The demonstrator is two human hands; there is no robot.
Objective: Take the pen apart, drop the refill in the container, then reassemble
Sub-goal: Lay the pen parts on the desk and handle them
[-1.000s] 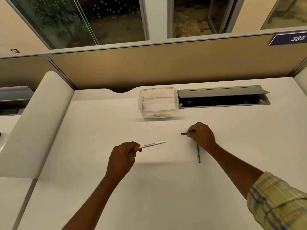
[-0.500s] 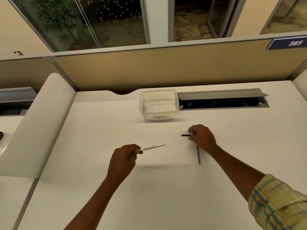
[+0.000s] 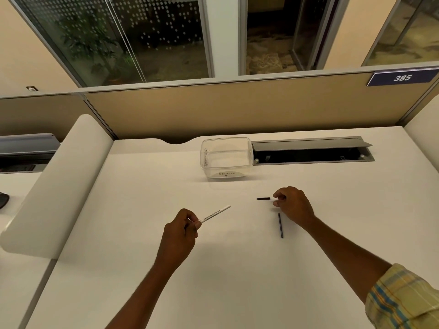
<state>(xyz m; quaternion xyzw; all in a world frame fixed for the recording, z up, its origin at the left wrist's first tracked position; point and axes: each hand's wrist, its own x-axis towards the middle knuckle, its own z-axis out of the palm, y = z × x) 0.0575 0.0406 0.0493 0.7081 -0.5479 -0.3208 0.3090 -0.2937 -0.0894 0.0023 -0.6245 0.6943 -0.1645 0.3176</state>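
My left hand (image 3: pixel 179 231) grips one end of the white pen barrel (image 3: pixel 215 213), which points up and to the right above the desk. A short black pen piece (image 3: pixel 263 198) lies flat on the desk, just left of my right hand (image 3: pixel 293 204). That hand's fingertips are slightly apart, a small gap from the piece, holding nothing. A thin dark refill (image 3: pixel 280 225) lies on the desk just below my right hand. The clear plastic container (image 3: pixel 225 150), labelled "Recycle", stands at the back middle of the desk.
An open grey cable tray (image 3: pixel 311 153) is set into the desk right of the container. A tan partition wall (image 3: pixel 237 110) closes the back. A white rounded divider (image 3: pixel 59 181) borders the desk on the left.
My right hand has let go of the short black piece and drawn slightly right of it. The left hand with the barrel has stayed about where it was.
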